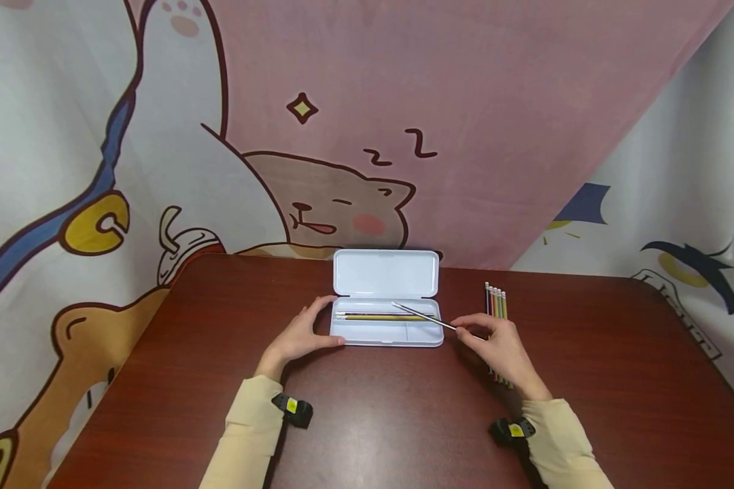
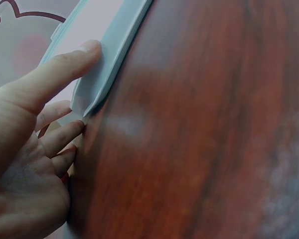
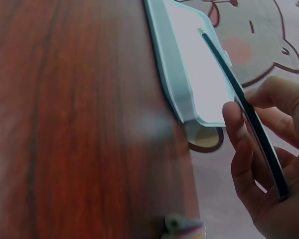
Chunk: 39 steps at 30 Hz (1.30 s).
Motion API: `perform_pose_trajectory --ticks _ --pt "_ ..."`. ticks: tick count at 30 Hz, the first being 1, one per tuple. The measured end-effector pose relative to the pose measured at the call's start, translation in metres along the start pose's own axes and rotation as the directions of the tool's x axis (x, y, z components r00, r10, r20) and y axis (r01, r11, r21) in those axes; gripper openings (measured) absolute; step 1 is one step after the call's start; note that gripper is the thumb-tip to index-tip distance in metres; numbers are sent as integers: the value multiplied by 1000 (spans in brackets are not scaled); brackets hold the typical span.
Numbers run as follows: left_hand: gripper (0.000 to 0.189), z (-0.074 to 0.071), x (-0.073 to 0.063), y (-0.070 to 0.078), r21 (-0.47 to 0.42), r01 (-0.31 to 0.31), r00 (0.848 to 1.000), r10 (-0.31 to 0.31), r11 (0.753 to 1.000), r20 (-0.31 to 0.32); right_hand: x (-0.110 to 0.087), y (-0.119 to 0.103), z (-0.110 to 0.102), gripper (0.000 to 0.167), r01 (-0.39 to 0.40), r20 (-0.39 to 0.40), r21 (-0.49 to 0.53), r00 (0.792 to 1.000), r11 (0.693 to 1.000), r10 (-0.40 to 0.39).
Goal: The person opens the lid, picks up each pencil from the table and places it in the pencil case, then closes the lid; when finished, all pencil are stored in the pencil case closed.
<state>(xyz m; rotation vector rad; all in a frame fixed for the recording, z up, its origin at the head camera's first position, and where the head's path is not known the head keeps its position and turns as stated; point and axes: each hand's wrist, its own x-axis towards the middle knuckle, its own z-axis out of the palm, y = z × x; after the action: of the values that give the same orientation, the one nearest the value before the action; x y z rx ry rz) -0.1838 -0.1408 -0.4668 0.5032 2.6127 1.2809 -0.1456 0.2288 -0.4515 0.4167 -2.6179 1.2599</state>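
A white pencil case [image 1: 362, 333] lies with its lid raised on the table. Inside its rear compartment are at least two pencils [image 1: 373, 317], one yellow and one darker. My left hand [image 1: 296, 336] holds the case's left end between thumb and index finger, the thumb [image 2: 65, 69] against the front wall. Between thumb and fingers, my right hand [image 1: 503, 346] pinches a dark, shiny pencil [image 3: 239, 92]. That pencil slants over the case's right part, its pale end pointing left. Whether it touches the case cannot be told.
Several more pencils [image 1: 497, 299] lie side by side right of the case, partly hidden under my right hand. Behind the dark red table [image 1: 379, 414] hangs a cartoon-printed cloth [image 1: 495, 136], close to the case's raised lid [image 1: 385, 273].
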Motion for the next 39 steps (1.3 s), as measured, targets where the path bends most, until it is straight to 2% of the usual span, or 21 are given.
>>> perform_pose_trajectory --ticks 6,13,18,26,39 --pt "84 0 0 0 -2 0 1000 0 1000 -1 15 -3 14 16 71 38 -3 997 997 -71" --pt "83 0 1 -2 -4 -5 1000 5 1000 -5 33 -11 26 16 165 21 34 986 986 -166" --pt "84 0 1 -2 -7 1 1000 -1 1000 -3 44 -12 36 14 192 48 34 980 981 -194" --pt "83 0 0 -1 -14 -8 1000 8 1000 1 59 -13 44 12 126 151 24 980 992 -128" --pt "83 -1 -1 2 -20 5 1000 -5 1000 8 69 -22 57 10 60 257 76 963 995 -77"
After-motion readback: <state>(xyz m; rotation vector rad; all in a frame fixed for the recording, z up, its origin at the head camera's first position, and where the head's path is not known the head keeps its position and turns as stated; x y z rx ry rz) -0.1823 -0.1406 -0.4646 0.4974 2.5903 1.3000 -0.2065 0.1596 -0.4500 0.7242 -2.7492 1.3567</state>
